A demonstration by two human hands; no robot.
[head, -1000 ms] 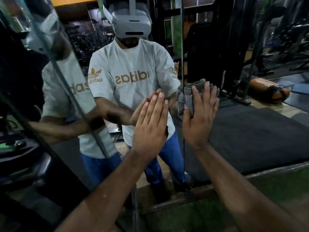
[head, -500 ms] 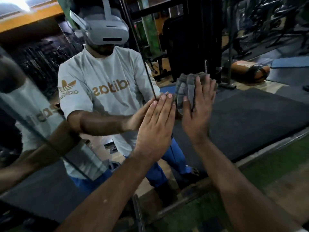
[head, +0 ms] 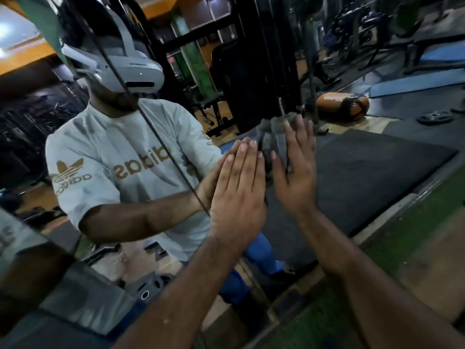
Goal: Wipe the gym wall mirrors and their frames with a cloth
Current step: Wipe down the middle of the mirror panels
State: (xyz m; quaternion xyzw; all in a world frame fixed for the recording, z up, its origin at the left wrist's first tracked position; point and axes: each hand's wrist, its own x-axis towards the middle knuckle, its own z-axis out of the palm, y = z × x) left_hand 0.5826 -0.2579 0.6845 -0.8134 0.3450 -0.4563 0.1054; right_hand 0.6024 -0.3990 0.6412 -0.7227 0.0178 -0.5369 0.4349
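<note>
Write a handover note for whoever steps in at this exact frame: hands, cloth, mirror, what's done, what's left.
Left hand: flat, fingers straight, pressed on the mirror, bracing.
Right hand: flat, fingers straight, pressing the grey cloth against the glass just right of the mirror seam.
Done: cannot tell how much glass is already wiped.
Left: carry on wiping this panel, then the bottom frame and the adjoining panels.

Left hand (head: 239, 195) flat on mirror (head: 364, 172), fingers straight. Right hand (head: 295, 177) at its three o'clock presses grey cloth (head: 274, 137) to glass. Orange bag (head: 343, 104) reflected at one o'clock
</note>
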